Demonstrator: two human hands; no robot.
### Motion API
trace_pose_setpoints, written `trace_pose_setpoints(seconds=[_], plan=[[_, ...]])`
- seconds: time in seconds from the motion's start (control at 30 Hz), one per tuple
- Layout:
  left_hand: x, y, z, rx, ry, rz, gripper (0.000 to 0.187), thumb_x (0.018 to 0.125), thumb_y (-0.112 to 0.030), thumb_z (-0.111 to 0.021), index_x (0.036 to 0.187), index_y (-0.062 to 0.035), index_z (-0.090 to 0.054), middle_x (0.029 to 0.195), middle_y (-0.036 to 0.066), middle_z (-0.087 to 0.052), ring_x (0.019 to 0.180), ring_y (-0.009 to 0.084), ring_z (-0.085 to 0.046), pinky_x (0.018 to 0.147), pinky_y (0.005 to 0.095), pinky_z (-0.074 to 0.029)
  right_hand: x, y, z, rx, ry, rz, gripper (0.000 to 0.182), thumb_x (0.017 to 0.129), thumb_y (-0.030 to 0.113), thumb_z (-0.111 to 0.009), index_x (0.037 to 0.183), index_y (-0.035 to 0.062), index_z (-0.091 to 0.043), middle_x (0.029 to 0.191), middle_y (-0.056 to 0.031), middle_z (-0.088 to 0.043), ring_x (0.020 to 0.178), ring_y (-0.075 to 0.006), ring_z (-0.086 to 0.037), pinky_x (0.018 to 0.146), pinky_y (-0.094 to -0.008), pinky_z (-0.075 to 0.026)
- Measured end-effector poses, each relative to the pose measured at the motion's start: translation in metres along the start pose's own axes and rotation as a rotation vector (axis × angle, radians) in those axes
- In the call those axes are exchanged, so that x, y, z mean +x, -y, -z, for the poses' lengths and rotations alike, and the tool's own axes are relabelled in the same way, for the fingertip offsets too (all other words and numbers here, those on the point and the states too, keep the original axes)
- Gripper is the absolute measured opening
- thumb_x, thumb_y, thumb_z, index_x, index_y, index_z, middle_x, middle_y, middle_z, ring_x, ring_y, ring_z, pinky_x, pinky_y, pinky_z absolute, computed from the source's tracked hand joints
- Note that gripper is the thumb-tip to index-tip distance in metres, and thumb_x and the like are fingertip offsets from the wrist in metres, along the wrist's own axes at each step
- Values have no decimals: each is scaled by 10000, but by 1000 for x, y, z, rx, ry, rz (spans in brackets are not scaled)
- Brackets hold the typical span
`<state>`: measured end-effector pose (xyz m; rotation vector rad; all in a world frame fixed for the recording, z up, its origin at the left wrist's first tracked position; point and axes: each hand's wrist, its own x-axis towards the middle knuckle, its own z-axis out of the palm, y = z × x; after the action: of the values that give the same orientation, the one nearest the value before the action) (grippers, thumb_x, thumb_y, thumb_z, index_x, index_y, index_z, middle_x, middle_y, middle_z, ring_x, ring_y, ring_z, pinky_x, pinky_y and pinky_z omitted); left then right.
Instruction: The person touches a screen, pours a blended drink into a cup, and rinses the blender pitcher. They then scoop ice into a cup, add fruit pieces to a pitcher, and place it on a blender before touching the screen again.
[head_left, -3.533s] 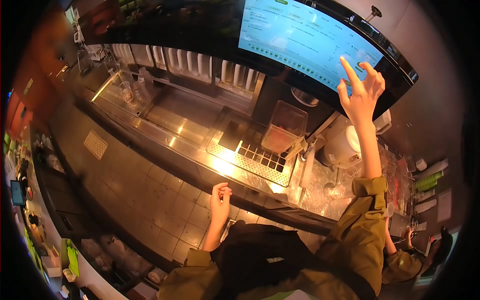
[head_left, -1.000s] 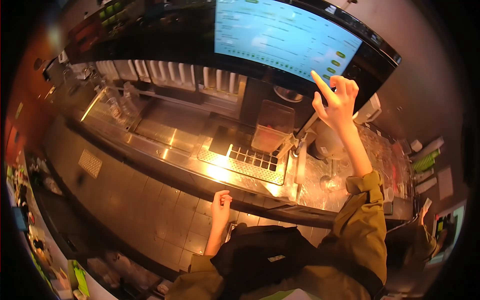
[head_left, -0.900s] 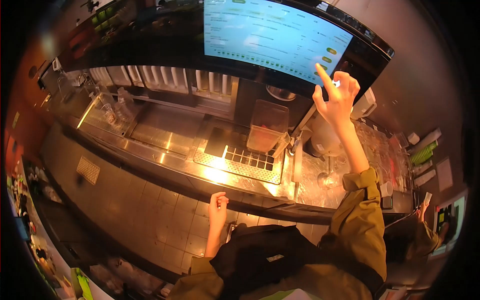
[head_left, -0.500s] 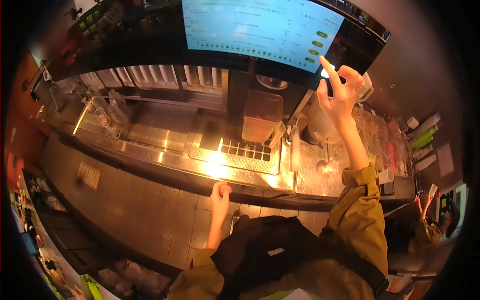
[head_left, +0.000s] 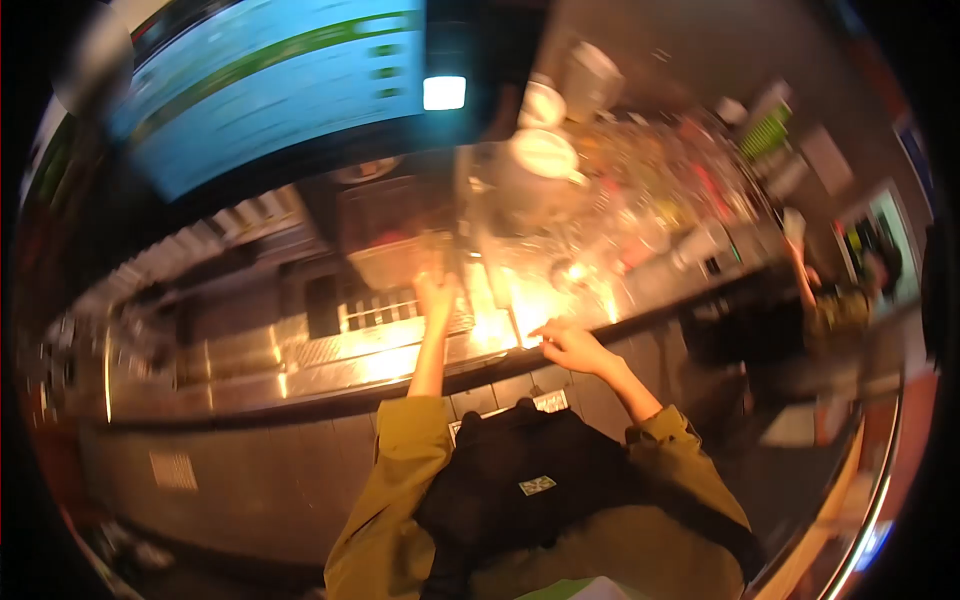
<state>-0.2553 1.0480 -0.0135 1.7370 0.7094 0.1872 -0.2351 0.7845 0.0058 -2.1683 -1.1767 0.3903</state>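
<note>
My left hand [head_left: 437, 292] is stretched forward over the steel counter, at the near right corner of a clear plastic container [head_left: 385, 262] with something reddish inside. Motion smears its fingers, so I cannot tell whether they grip anything. Lower and to the right, my right hand [head_left: 578, 350] hovers by the counter's front edge, fingers loosely bent and apart, holding nothing visible. A slotted drain grate [head_left: 380, 312] lies in the counter just left of my left hand. Above hangs a lit blue screen [head_left: 290, 85] with green bars and buttons.
Blurred clear containers and cups [head_left: 650, 190] crowd the right counter beside a white-topped vessel [head_left: 545, 155]. A sink basin [head_left: 230, 315] is at left. Another person's arm [head_left: 803, 275] shows at far right. The counter's dark front edge [head_left: 640, 325] runs before me.
My right hand has come down from the screen to the counter's front edge. My left hand has reached forward to the clear container. The view has turned right, and the screen now shows a green band.
</note>
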Motion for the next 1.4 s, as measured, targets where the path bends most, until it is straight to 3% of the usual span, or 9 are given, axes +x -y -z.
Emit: trace_pose_setpoints(seconds=[0.07,0.13,0.27,0.37,0.5,0.63,0.87,1.17,1.4], plan=[[29,94,-67,58,-534,-333,530,737,-159,-596,1163,98,-414,1101,249,-497,1045,338,-482,890,366,-386,-55,-54,-8,-8,321,-220,324,787,242,-500,1004,17,-585,887,-188,-614,861,-359,-569,789,-409,-449],[-4,92,-96,-158,-489,-289,468,761,-116,-562,1163,83,-426,1086,221,-513,1012,317,-500,881,364,-391,-98,-75,-2,-26,442,-578,355,807,258,-497,1068,29,-570,949,-202,-615,926,-346,-572,831,-382,-446],[-64,91,-159,94,295,-279,421,798,-102,-568,1173,28,-427,1107,161,-534,835,210,-584,752,300,-470,-153,-114,22,149,159,-683,341,846,225,-471,1116,30,-545,960,-153,-622,903,-277,-588,816,-335,-447],[-109,30,-204,-178,663,-237,382,792,-47,-560,1149,14,-438,1061,130,-529,747,178,-592,671,260,-470,-168,-149,44,335,-90,-720,265,855,131,-476,1072,1,-554,810,-48,-602,722,-108,-562,696,-252,-458],[-96,-8,-255,-150,197,-421,463,740,0,-614,1155,3,-406,979,80,-434,823,155,-506,661,252,-442,-172,-182,95,439,-379,-709,224,856,105,-472,1023,-3,-576,763,-35,-590,684,-89,-535,658,-235,-446],[-51,-19,-282,-7,-214,-465,791,650,-99,-732,1268,2,-249,1192,147,-366,1125,254,-376,959,374,-299,-186,-235,160,458,-534,-581,195,834,72,-467,967,8,-593,742,-54,-600,665,-105,-555,633,-243,-449],[-23,-13,-345,-23,-270,-310,1128,577,-83,-793,1357,2,18,1403,197,-152,1305,308,-166,1069,415,-139,-202,-313,315,67,-1029,-343,156,778,-85,-427,838,-35,-563,710,-80,-524,639,-135,-506,588,-231,-403],[-25,-55,-380,-81,-640,-332,954,600,44,-742,1340,-28,-144,1342,173,-270,1224,286,-319,1015,406,-302,-177,-421,435,-17,-945,-259,150,786,-56,-434,843,-26,-570,680,-83,-527,630,-149,-528,579,-248,-406],[-72,-150,-358,27,-823,-245,884,620,123,-682,1339,-7,-185,1312,171,-297,1167,256,-371,975,368,-356,-26,-451,477,-192,-251,131,169,722,58,-506,848,39,-618,821,-157,-608,776,-302,-597,678,-371,-472]])
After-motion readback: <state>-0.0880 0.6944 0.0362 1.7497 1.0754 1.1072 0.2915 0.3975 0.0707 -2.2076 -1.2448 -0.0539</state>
